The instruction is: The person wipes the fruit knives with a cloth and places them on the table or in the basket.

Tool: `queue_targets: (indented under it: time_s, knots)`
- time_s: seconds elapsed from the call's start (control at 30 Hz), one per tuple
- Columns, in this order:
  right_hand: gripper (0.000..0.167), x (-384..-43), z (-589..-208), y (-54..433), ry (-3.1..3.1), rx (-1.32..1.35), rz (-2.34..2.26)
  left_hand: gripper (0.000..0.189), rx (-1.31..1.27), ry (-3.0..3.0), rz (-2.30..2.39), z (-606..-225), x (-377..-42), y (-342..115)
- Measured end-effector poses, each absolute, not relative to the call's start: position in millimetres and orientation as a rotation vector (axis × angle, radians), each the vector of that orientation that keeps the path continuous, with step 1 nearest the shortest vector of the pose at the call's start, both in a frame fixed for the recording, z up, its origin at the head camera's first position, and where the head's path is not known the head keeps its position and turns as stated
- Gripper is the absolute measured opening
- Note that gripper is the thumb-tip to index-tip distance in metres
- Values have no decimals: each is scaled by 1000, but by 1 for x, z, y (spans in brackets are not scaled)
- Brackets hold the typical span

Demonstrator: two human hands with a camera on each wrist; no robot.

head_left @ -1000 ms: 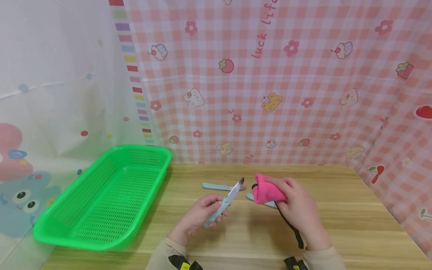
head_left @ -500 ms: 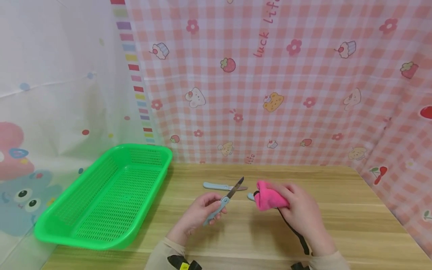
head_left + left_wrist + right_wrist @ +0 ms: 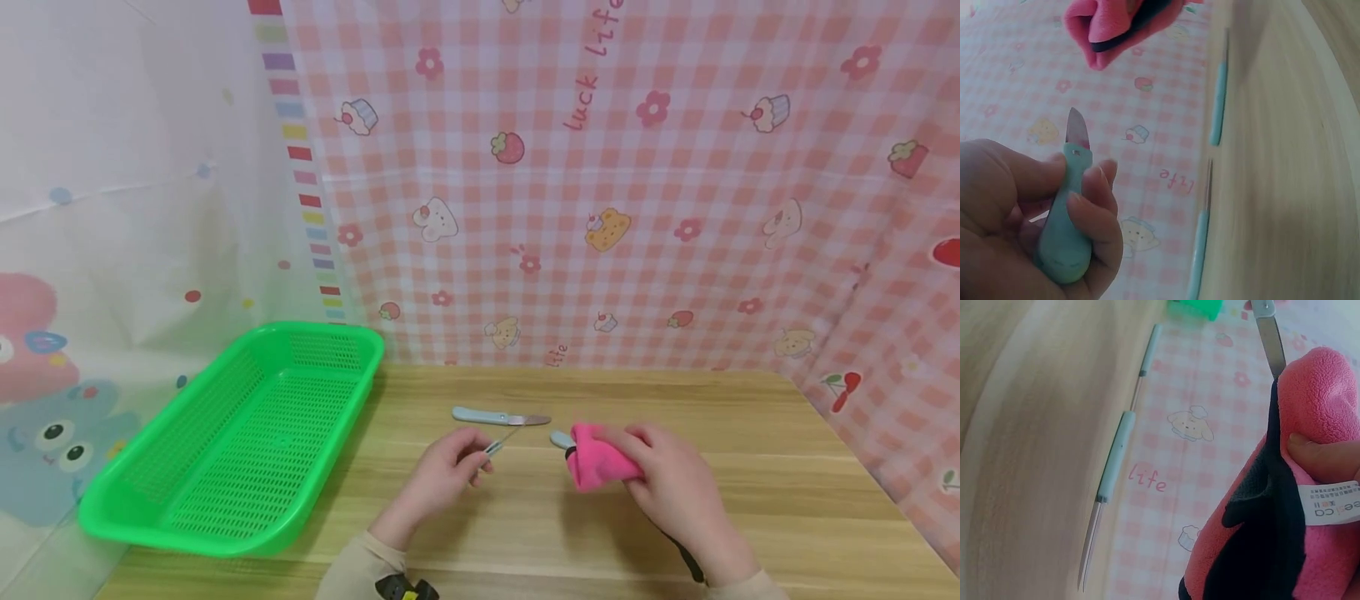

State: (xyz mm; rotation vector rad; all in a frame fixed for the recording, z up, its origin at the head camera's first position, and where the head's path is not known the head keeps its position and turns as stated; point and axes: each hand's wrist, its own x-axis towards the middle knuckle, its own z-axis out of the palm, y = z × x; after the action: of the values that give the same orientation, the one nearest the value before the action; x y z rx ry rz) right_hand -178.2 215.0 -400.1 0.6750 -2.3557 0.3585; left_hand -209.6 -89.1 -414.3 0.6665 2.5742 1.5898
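Observation:
My left hand (image 3: 442, 477) grips a small knife (image 3: 1069, 215) by its pale blue handle, fingers curled round it. The blade (image 3: 1077, 128) points away from the palm and looks thin, nearly edge-on, in the head view. In my right hand (image 3: 678, 483) is a bunched pink cloth (image 3: 600, 460) with black edging; a white label (image 3: 1332, 503) on it shows in the right wrist view. The cloth is to the right of the blade, apart from it. Behind the hands lies another pale blue knife (image 3: 482, 415). A third knife (image 3: 560, 439) is partly hidden by the cloth.
A green plastic basket (image 3: 372, 367) with slotted sides stands on the left of the wooden table (image 3: 780, 467). Pink checked fabric (image 3: 465, 183) hangs behind the table and on the right; a white printed sheet (image 3: 150, 250) hangs on the left.
My left hand has turned the knife from showing its flat side to nearly edge-on in the head view. The right hand and cloth have come down, slightly nearer to me.

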Motion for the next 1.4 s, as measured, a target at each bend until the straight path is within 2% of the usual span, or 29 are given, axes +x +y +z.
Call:
queue_targets:
  time_s: [0.27, 0.6, 0.8, 0.87, 1.0, 1.4]
  knots:
    - [62, -175, -398, 211, -2295, 725, 335, 4, 876, 3108, 1086, -413, -209, -85]
    - [66, -175, -395, 201, -2150, 761, 415, 22, 1234, 3604, 673, -408, -206, -81]
    - [70, -177, -391, 187, -2089, 788, 446, 12, 1461, 3723, 488, -403, -205, -76]
    - [71, -177, -390, 183, -2079, 793, 451, 7, 1483, 3748, 412, -401, -204, -74]
    - [72, -178, -388, 173, -2068, 805, 450, 13, 1500, 3771, 315, -402, -203, -70]
    - [61, -183, -397, 155, -2085, 779, 388, 14, 1594, 3778, 167, -409, -202, -60]
